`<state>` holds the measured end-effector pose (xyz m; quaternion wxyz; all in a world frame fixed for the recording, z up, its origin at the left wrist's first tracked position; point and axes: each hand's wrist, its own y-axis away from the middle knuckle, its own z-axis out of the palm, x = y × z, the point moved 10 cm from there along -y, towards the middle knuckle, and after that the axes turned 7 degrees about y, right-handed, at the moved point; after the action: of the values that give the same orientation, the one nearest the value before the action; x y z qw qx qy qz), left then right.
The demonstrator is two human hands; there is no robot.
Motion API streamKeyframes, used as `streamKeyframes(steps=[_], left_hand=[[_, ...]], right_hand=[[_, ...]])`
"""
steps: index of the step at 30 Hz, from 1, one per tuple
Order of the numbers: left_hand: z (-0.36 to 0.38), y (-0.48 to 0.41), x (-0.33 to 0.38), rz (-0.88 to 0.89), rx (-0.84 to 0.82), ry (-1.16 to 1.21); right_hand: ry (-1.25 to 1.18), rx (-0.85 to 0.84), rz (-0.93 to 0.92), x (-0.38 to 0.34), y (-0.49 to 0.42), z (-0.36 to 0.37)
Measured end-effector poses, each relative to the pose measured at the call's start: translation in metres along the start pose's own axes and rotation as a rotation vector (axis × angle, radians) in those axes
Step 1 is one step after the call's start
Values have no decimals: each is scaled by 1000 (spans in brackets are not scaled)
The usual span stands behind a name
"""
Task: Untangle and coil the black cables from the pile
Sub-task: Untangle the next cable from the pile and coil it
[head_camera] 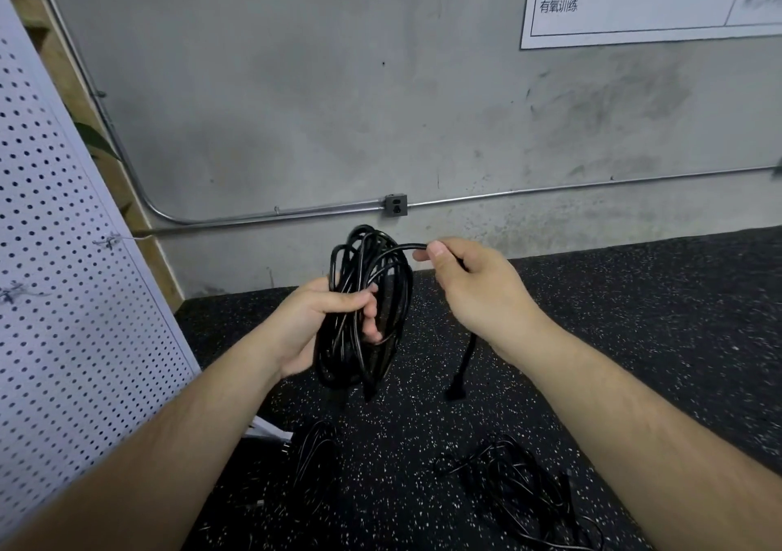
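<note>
A black cable coil (383, 271) of several loops hangs upright in front of me. My left hand (326, 322) grips the coil around its middle, fingers wrapped through the loops. My right hand (469, 279) pinches the free strand that arcs off the top of the coil. That strand runs through my right fist and hangs below it, ending in a black plug (457, 387). A tangled cable pile (520, 487) lies on the floor at lower right. Another black cable bundle (313, 461) lies on the floor at lower left.
The black speckled rubber floor (656, 339) meets a grey concrete wall with a metal conduit and a grey outlet box (396, 205). A white perforated panel (63, 275) leans at the left. A white chart (651, 0) hangs at upper right.
</note>
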<state>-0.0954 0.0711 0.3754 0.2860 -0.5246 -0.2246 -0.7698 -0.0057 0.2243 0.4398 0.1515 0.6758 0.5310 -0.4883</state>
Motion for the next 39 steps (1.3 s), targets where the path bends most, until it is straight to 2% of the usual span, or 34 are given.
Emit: streamKeyframes(steps=[3,8,11,14,18,20,24,27,31,35,39], left_hand=[[15,4,-1,2,-66,49],[26,6,-8,-31,-73,135],[25,3,-5,-16,-55,227],[23,1,9,39,-134,380],[11,1,21,65,-170,485],[8,3,28,84,-188,530],[0,4,32,112,-135,430],[2,2,19,92,-94,354],[25,2,7,32,-216,439],[44,6,3,-40,-330,509],[54,10,-5,-132,-357,458]], right_hand=[[-84,-22,63,12,-6,7],[-164,-176,141,19,-8,29],[-150,-160,155,23,-6,31],[-57,-140,163,32,2,25],[28,-334,217,58,22,43],[30,-387,179,61,26,51],[-193,-315,168,41,21,42],[-189,-342,256,31,27,50],[-7,-369,358,27,32,61],[-169,-462,347,23,30,66],[-217,-377,246,13,17,49]])
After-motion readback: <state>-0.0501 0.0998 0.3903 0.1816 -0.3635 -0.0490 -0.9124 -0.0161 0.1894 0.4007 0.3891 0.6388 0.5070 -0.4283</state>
